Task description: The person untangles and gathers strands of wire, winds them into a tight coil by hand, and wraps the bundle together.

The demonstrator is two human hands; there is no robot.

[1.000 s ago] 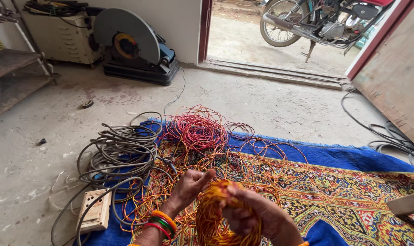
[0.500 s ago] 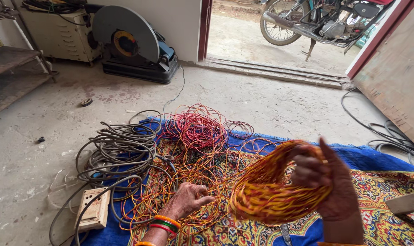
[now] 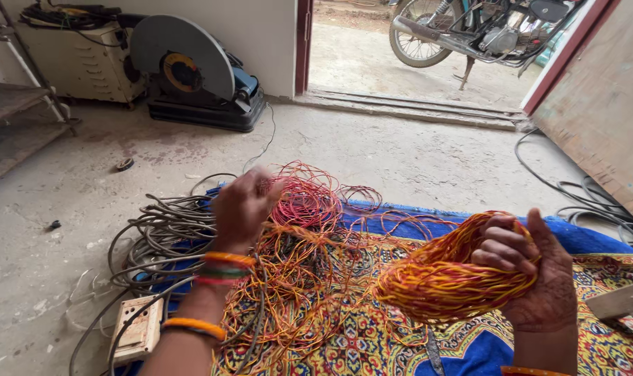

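My right hand [image 3: 532, 271] grips a wound coil of twisted orange-and-yellow wire [image 3: 442, 278], held up over the patterned rug [image 3: 609, 348]. My left hand [image 3: 241, 205], with coloured bangles on the wrist, is raised above the loose tangle of orange-yellow wire [image 3: 295, 278] and pulls strands of it upward. A red wire tangle [image 3: 309, 198] lies just beyond the left hand. A bundle of grey cable [image 3: 163, 230] lies to its left.
A beige switch box [image 3: 139, 331] sits on the floor at the rug's blue edge. A cut-off saw [image 3: 191, 73] and a cream machine [image 3: 87, 59] stand by the wall. A motorcycle [image 3: 470, 31] is outside the open doorway. Black cables [image 3: 595, 202] trail near a wooden board [image 3: 602, 104].
My right hand carried the wound coil from the centre out to the right. My left hand dropped to the loose tangle, then rose up and forward, lifting strands with it.
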